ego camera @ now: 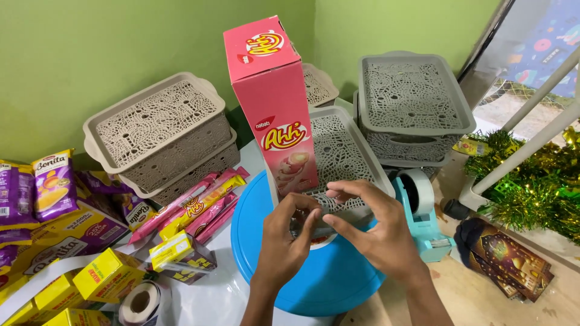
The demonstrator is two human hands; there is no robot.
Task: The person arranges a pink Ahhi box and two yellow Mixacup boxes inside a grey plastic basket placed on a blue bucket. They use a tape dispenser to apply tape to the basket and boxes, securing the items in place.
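Both hands met over the near rim of a grey lattice basket [347, 160] that lay on a round blue lid [329, 274] at the middle of the bench [220, 296]. The left hand [284, 238] had its fingers curled and pinched closed on something small and clear at the basket's front edge, probably a strip of tape, though the view was too poor to be sure. The right hand [377, 232] reached in from 4 o'clock, thumb and forefinger closed on the same spot, its other fingers arched above.

A tall pink snack box [275, 108] stood upright in the basket, its long axis vertical, leaning slightly toward 11 o'clock. It rose directly at 12 o'clock from the left hand, just beyond the fingertips; the left hand was the nearer of the two, and neither hand touched the box.

At 3 o'clock from the right hand sat a teal tape dispenser [423, 214], just beside the blue lid. Stacked grey baskets [160, 136] stood at 10 o'clock, another stack [414, 105] at 1 o'clock. Yellow cartons [109, 274] and purple snack packets [54, 184] lay at 9 o'clock.
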